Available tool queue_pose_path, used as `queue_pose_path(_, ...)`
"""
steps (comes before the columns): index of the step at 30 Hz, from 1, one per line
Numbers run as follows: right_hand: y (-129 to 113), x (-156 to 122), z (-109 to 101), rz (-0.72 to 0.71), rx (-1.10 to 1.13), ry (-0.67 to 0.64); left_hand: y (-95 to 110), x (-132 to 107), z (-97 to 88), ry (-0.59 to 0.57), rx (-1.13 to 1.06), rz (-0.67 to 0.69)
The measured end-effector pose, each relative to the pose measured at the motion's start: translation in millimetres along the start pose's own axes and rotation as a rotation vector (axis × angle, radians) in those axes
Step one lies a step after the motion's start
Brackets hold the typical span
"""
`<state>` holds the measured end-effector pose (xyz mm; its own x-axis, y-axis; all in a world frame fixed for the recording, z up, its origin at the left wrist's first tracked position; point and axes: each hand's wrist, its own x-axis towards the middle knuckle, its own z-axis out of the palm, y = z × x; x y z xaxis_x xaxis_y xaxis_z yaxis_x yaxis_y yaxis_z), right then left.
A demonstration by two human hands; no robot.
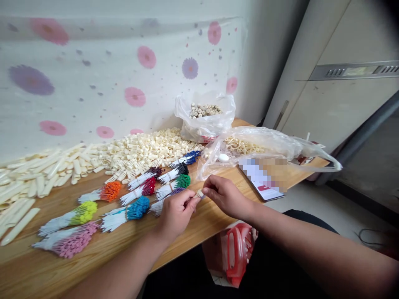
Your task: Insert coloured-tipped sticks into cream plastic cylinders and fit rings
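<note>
Above the front edge of the wooden table (pixel 124 245), my left hand (pixel 177 211) pinches a small cream plastic piece (pixel 200 193). The fingers of my right hand (pixel 227 196) are closed at the other end of the same piece. Fingers hide most of it, so its full shape does not show. Just behind and left of my hands lie banded bundles of pen refills, among them a blue bundle (pixel 138 208), a green one (pixel 183 181) and a pink one (pixel 73 241).
Cream plastic tubes (pixel 46 170) and clip-like cream parts (pixel 146 151) are heaped along the wall. A plastic bag (pixel 199 126) of small round parts stands behind an open bag (pixel 268 143). A phone (pixel 260 187) lies right; a red-and-clear package (pixel 235 253) is below the table edge.
</note>
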<state>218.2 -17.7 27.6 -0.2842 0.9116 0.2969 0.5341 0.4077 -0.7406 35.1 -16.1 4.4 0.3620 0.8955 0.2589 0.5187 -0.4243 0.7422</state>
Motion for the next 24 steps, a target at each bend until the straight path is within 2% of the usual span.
queue_pose_path(3,1,1,-6,-0.275,-0.036,-0.012,7,2,-5.7,-0.229,-0.330,-0.136)
queue_pose_path(5,-1,0,-8,-0.415,-0.081,-0.044,13,2,-11.0,-0.344,-0.418,-0.177)
queue_pose_path(7,-2,0,-7,-0.447,-0.108,-0.047,17,1,-16.0,-0.325,-0.349,-0.177)
queue_pose_path(12,-3,5,9,-0.423,-0.106,-0.028,16,-7,-24.9,-0.104,-0.034,-0.079)
queue_pose_path(15,-3,11,19,-0.436,-0.056,-0.064,9,-12,-31.8,-0.029,0.055,-0.057)
queue_pose_path(17,-3,15,24,-0.449,-0.015,-0.116,4,-17,-38.3,-0.051,0.061,-0.074)
queue_pose_path(21,-6,21,35,-0.459,0.020,-0.241,-6,-25,-53.0,-0.193,-0.035,-0.107)
queue_pose_path(24,-15,27,45,-0.472,0.034,-0.294,-14,-27,-63.0,-0.256,-0.121,-0.122)
